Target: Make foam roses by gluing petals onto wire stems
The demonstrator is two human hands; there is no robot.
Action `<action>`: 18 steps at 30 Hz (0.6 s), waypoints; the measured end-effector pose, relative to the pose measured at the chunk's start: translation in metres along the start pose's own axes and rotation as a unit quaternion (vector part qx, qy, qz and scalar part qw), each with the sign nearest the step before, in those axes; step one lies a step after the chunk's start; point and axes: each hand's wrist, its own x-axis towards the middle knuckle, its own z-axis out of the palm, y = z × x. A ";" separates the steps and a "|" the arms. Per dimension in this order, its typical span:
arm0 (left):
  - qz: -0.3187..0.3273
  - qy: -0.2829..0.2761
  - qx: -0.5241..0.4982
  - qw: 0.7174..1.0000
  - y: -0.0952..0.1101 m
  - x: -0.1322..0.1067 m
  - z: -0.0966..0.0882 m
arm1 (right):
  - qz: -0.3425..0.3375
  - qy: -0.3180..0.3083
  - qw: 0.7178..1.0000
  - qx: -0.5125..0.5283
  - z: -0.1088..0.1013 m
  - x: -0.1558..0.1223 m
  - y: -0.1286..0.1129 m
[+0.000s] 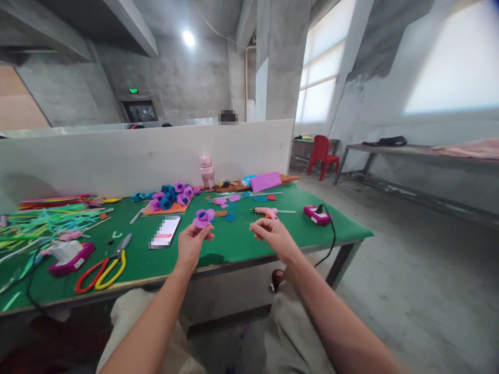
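Note:
Between the thumb and fingers of my left hand (192, 243) is a purple craft flower (204, 218) with a blue centre, held above the table's front edge. My right hand (273, 235) is raised to the right of it, thumb and fingertips pinched together; whether anything small sits between them I cannot make out. Just behind that hand lies a pink glue gun (268, 212) with a clear glue stick at its back. Loose purple, blue and orange petal pieces (231, 215) are scattered beyond the flower. A pile of finished purple and blue flowers (171, 196) rests on an orange sheet.
Scissors with red and yellow handles (105, 270) and a phone (165, 231) lie on the green table (140, 270). Colourful strips (58, 221) fill the left side. Purple power sockets (316, 215) with cords sit at both sides. A pink bottle (207, 171) stands by the white partition (117, 161).

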 end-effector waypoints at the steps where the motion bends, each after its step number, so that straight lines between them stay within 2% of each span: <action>1: -0.001 0.003 -0.008 1.000 0.001 0.001 -0.001 | -0.007 -0.020 0.996 -0.081 -0.014 -0.008 -0.001; 3: -0.001 0.008 -0.023 1.000 0.005 0.003 -0.002 | -0.024 -0.033 0.972 -0.229 -0.044 -0.030 -0.007; 5: 0.007 0.010 -0.035 0.999 0.008 0.003 -0.002 | -0.034 -0.034 0.932 -0.360 -0.070 -0.059 -0.016; 7: 0.011 0.012 -0.043 0.999 0.011 0.002 -0.002 | -0.019 -0.081 0.891 -0.446 -0.085 -0.091 -0.023; 9: 0.009 0.011 -0.042 0.999 0.012 0.001 -0.002 | 0.023 -0.148 0.849 -0.506 -0.086 -0.123 -0.022; 12: 0.007 0.002 -0.033 0.999 0.013 0.000 -0.002 | 0.022 -0.175 0.784 -0.595 -0.072 -0.160 -0.007; 14: 0.007 -0.003 -0.025 1.000 0.012 -0.002 -0.002 | 0.008 -0.177 0.752 -0.635 -0.065 -0.167 0.004; 15: 0.006 -0.006 -0.021 1.000 0.011 -0.002 -0.001 | -0.003 -0.175 0.744 -0.645 -0.065 -0.164 0.008; 17: 0.003 -0.009 -0.013 1.000 0.010 -0.002 -0.001 | -0.017 -0.144 0.741 -0.656 -0.077 -0.146 0.014; 18: 0.000 -0.009 -0.011 1.000 0.010 -0.002 -0.001 | -0.015 -0.106 0.737 -0.668 -0.087 -0.132 0.017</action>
